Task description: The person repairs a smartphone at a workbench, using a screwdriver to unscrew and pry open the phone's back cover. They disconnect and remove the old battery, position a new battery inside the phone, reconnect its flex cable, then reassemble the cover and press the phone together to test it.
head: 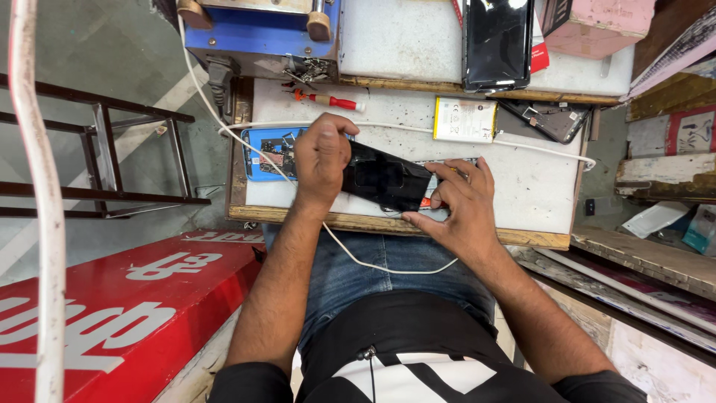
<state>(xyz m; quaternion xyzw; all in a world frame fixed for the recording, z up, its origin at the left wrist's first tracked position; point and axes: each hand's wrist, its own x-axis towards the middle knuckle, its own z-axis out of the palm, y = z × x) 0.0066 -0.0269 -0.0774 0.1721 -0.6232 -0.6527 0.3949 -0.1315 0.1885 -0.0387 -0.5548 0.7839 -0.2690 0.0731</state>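
Black phone panel (pixel 388 179) gripped by curled left hand (pixel 322 153), right hand (pixel 459 201) pinching its edge.

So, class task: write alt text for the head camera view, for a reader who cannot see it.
A seated person's two hands, left hand and right hand, hold a black phone panel over a small white workbench. A red screwdriver, a flat battery and a white cable lie around them.

A white, wood-edged tabletop (pixel 537 194) carries a black phone panel (pixel 386 179) near its front edge. Just left of the panel lies a blue opened phone body (pixel 262 153), behind it a red-handled screwdriver (pixel 332 100), and behind and to its right a white battery (pixel 465 119), with a white cable (pixel 388 127) running across.
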